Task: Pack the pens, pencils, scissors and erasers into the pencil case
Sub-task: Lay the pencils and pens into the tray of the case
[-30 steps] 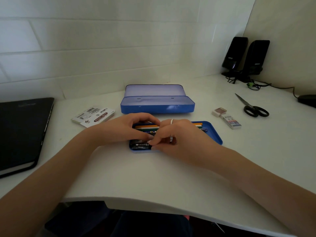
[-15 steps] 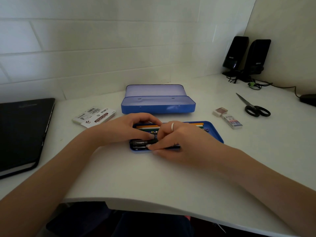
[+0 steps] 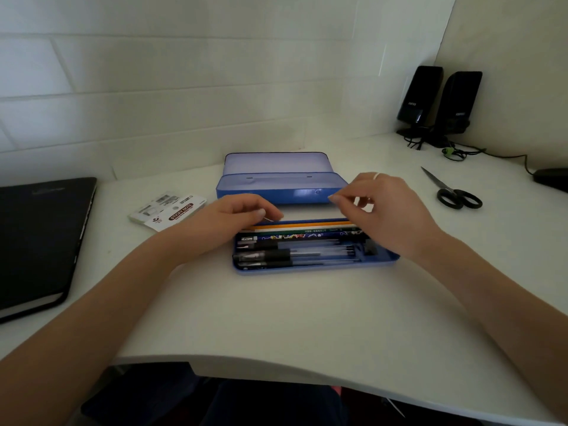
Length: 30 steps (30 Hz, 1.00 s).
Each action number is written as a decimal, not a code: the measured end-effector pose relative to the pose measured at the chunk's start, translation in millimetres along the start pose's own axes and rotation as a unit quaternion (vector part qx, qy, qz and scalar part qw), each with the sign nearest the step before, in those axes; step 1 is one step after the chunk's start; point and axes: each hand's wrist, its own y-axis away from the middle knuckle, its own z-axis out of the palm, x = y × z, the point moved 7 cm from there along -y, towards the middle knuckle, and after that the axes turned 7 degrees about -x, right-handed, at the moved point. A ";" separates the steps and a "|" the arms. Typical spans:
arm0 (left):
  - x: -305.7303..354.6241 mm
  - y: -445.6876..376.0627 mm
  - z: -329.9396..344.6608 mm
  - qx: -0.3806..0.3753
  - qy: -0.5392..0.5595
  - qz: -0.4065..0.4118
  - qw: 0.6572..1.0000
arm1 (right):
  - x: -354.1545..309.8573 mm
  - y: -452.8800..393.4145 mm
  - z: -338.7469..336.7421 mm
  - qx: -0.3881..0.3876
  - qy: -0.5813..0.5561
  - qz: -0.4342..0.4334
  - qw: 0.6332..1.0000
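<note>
Your left hand [image 3: 233,216] rests at the far left corner of the shallow blue tray [image 3: 381,262], fingers curled over the pencils' [image 3: 307,226] tips; whether it grips one I cannot tell. Your right hand [image 3: 387,210] hangs above the tray's right end, fingers loosely curled, holding nothing. Clear-barrelled pens [image 3: 295,255] lie along the near side. The glossy blue pencil case [image 3: 281,187] stands open behind. Black-handled scissors [image 3: 451,193] lie far right on the smooth white desk [image 3: 276,318].

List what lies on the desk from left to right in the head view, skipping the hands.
Black laptop → sticky note pack → blue tray of pens and pencils → scissors → black speakers. The open pencil case sits behind the tray, so its place overlaps.
</note>
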 end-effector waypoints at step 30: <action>4.2 15.6 -47.6 0.316 -0.278 0.044 0.906 | 104.4 1.9 -28.2 -0.002 -0.002 0.253 0.967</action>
